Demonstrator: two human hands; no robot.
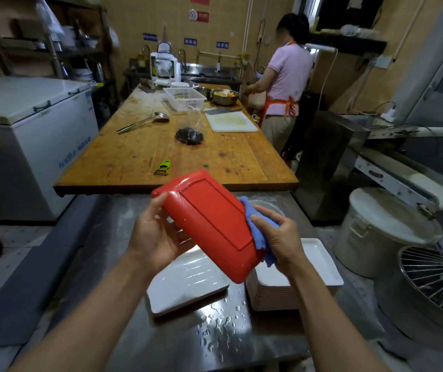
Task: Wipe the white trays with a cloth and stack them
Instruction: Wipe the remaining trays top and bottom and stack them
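I have my left hand (156,234) clamped around the upper left edge of a red-backed tray (209,224), tilted in the air above the steel counter (107,237), its underside facing me. My right hand (279,237) is closed on a blue cloth (255,232), pressing it against the tray's right edge. Below, a wet white tray (185,283) lies on the counter, and just beside it toward the right edge stands a stack of trays (319,267).
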